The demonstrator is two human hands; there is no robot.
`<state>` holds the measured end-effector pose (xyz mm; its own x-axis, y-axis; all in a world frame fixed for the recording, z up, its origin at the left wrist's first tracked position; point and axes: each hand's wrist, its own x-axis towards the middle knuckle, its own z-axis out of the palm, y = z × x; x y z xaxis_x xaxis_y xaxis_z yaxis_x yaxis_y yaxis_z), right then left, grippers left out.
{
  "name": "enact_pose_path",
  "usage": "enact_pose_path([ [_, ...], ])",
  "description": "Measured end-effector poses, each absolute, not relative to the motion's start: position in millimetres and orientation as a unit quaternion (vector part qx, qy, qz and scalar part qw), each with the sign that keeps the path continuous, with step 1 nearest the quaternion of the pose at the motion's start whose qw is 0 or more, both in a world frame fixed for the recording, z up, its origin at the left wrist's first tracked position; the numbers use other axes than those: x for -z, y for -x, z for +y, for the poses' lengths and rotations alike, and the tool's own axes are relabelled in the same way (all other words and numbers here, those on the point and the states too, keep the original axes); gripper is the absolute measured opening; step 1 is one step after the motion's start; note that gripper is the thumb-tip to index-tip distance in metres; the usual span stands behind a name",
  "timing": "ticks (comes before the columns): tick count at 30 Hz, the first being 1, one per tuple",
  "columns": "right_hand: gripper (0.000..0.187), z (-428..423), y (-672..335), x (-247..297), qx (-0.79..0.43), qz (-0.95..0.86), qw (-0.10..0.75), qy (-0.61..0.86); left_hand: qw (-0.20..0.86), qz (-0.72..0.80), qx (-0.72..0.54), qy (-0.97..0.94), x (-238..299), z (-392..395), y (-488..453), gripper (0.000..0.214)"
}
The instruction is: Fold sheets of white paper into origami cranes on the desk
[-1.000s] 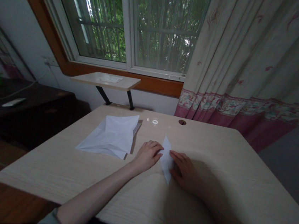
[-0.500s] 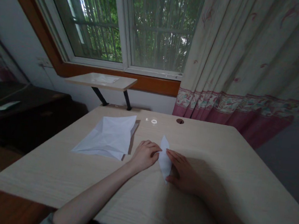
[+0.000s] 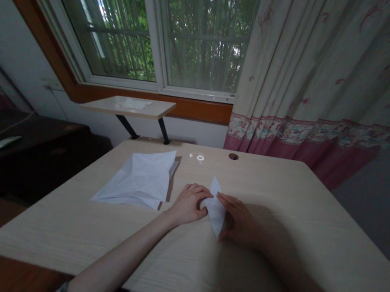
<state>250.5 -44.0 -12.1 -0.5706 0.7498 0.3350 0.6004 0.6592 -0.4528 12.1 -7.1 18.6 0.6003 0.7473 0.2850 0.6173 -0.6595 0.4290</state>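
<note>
A small folded piece of white paper (image 3: 216,215), long and pointed at both ends, is between my two hands over the desk. My left hand (image 3: 190,204) grips its left edge near the middle, thumb and fingertips close together. On the other side, my right hand (image 3: 241,220) holds it, with the fingertips at the upper right edge and the thumb near the lower tip. The palm side of my right hand lies in shadow. To the left of my left hand rests a stack of creased white paper sheets (image 3: 146,175), their edges lifted a little off the desk.
The pale wooden desk (image 3: 102,229) has a round cable hole (image 3: 233,156) at the back. A raised shelf (image 3: 105,104) on black legs bears white paper (image 3: 134,104). Behind are a window (image 3: 206,40) and a curtain (image 3: 292,82). A dark table (image 3: 43,134) stands at the left.
The folded paper has turned slightly, and more of its lower face shows, wider than before. My right thumb has shifted a little down toward the lower tip. The view has moved slightly.
</note>
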Motion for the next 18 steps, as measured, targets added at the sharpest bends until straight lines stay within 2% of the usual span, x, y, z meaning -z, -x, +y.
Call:
enact_pose_path([
  [5,0.104,-42.8,-254.6,10.2,-0.159,-0.859,0.243,0.421,0.151,0.381,-0.220,-0.885,-19.6,-7.8,-12.4,0.043],
  [11,0.076,-38.0,-261.2,16.7,-0.155,-0.837,0.269,0.450,0.155,0.370,-0.217,-0.890,-19.0,-8.2,-11.6,0.045],
  [18,0.072,-34.4,-263.3,25.1,-0.155,-0.838,0.276,0.445,0.160,0.365,-0.226,-0.889,-18.6,-8.0,-12.2,0.042],
])
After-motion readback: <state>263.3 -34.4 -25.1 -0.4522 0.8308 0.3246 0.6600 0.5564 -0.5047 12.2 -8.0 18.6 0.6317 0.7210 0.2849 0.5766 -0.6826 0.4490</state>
